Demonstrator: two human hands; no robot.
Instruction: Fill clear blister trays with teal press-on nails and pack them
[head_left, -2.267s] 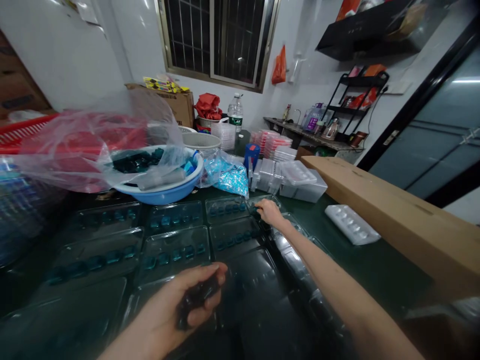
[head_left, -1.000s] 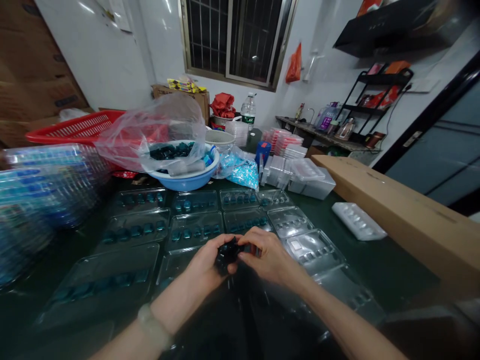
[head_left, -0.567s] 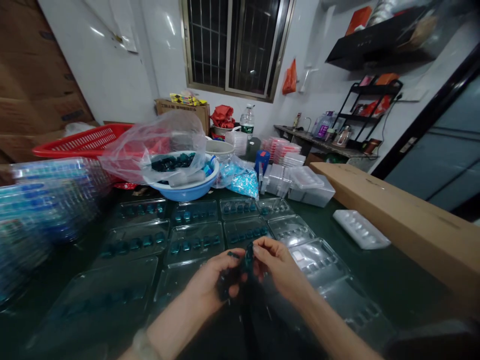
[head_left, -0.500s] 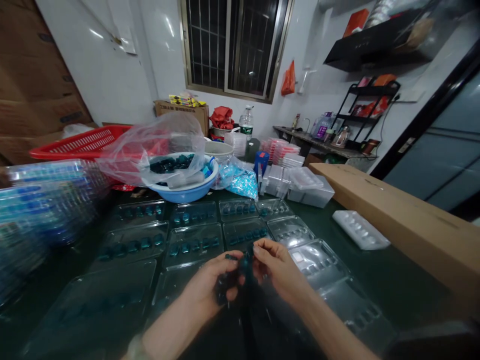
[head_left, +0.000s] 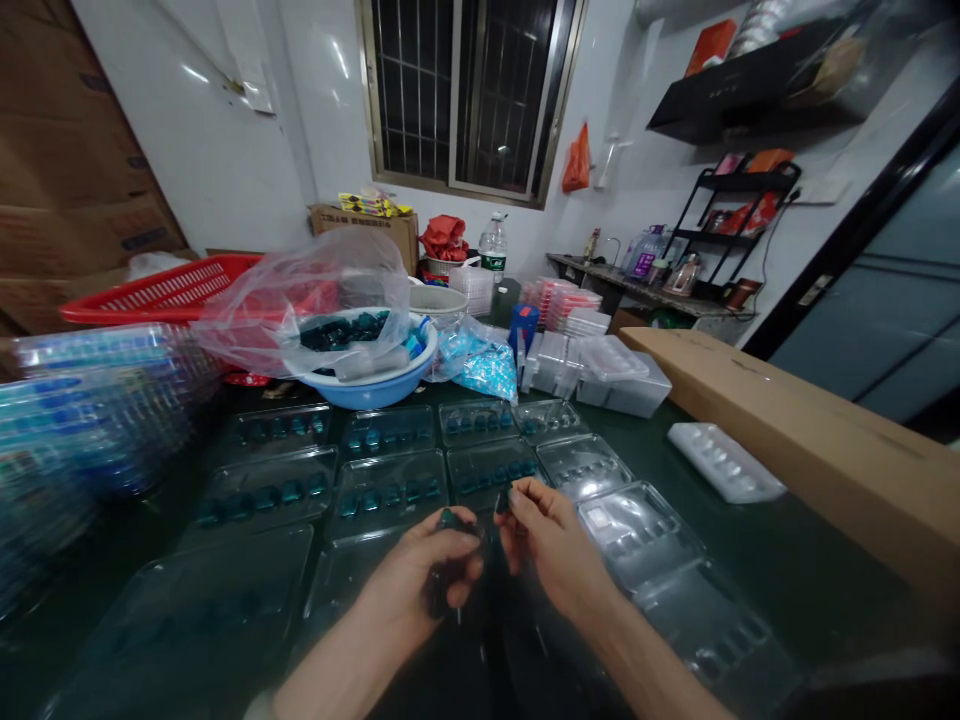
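Observation:
Several dark teal, glossy pieces (head_left: 439, 590) are bunched in my left hand (head_left: 427, 565), its fingers curled round them; their exact kind is unclear. My right hand (head_left: 544, 535) pinches one similar dark teal piece (head_left: 504, 498) between thumb and fingertips, a little apart from the left. Beneath and beyond the hands lie clear plastic trays in rows. One tray (head_left: 391, 470) behind my left hand carries a line of teal pieces in its slots. To the right, another tray (head_left: 637, 510) shows bare slots.
A blue basin (head_left: 375, 393) of dark teal pieces, partly under a clear plastic bag (head_left: 247, 300), stands at the back. Stacked clear packs (head_left: 112, 400) rise at the left. A long cardboard box (head_left: 787, 430) borders the right side, near a white slotted tray (head_left: 724, 462).
My hands have drawn slightly apart. The right one now holds a single piece clear of the bunch in my left hand. Trays and basin stay put.

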